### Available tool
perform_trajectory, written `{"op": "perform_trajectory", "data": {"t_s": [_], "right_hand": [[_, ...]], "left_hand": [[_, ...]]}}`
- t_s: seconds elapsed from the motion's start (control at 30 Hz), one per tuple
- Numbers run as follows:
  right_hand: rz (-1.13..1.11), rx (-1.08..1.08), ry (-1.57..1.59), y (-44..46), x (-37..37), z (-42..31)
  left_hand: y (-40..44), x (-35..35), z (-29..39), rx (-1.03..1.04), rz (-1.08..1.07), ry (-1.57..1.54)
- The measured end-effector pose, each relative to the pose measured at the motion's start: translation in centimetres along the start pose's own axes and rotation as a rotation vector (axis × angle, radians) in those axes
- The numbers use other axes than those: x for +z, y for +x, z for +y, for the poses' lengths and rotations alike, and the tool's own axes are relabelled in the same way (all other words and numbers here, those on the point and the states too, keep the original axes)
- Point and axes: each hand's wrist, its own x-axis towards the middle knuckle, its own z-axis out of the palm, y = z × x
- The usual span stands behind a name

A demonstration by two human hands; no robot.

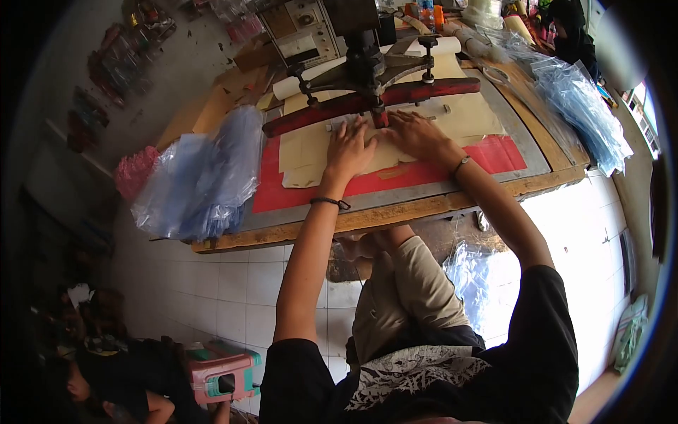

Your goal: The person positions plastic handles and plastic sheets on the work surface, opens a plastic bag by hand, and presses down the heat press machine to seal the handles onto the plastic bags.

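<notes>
My left hand [349,150] lies on a tan sheet [304,159], its fingers spread and pointing at the red press bar [438,89]. Close by on the right, my right hand [421,136] rests on the same sheet with its fingers stretched forward, just beside the short red middle post of the bar. Some clear plastic seems to lie by the fingertips, but its shape is hard to make out. Under the tan sheet is a larger red sheet [272,192] on the machine's grey tabletop. The bar hangs just above the sheets, past my hands.
A pile of clear plastic bags [212,169] covers the table's left end; another plastic pile [583,106] is on the right. Behind the bar stands a control box [300,32] with dials. A person in black [134,381] sits low at left by a pink and green stool [224,374].
</notes>
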Motion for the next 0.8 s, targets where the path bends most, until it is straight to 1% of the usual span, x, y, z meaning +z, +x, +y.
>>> {"op": "perform_trajectory", "data": {"t_s": [0.07, 0.1, 0.2, 0.33, 0.43, 0.53, 0.57, 0.67, 0.73, 0.8], "right_hand": [[0.007, 0.026, -0.021, -0.5, -0.3, 1.1], [0.018, 0.079, -0.066, -1.3, -0.5, 1.6], [0.004, 0.13, -0.168, -3.3, -2.0, 3.4], [-0.026, 0.141, -0.119, -3.7, -2.6, 4.4], [0.032, 0.084, -0.025, -4.3, -2.7, 4.9], [0.007, -0.034, 0.018, -5.3, -3.6, 5.7], [0.04, -0.066, 0.014, -5.7, -4.1, 5.4], [-0.09, -0.183, 0.071, -6.7, -6.0, 7.0], [0.051, -0.01, 0.154, -8.0, -8.6, 6.5], [0.153, 0.095, 0.182, -8.3, -10.8, 8.2]], "left_hand": [[-0.1, -0.7, 0.6, -0.052, -0.026, -0.024], [0.0, -0.8, 0.6, -0.052, -0.045, -0.019], [-0.2, -1.1, 0.8, -0.075, -0.071, -0.045], [-0.5, -1.0, 0.6, -0.059, -0.061, -0.034], [-0.4, -0.7, 0.2, -0.024, -0.045, -0.032], [-0.5, -1.0, 0.2, 0.013, -0.013, -0.082], [-0.6, -0.9, 0.1, 0.037, -0.005, -0.076], [-0.9, -1.1, 0.4, 0.067, 0.048, -0.045], [-1.1, -1.4, 0.7, 0.09, 0.054, 0.033], [-1.2, -2.2, 1.3, 0.07, 0.05, 0.038]]}}
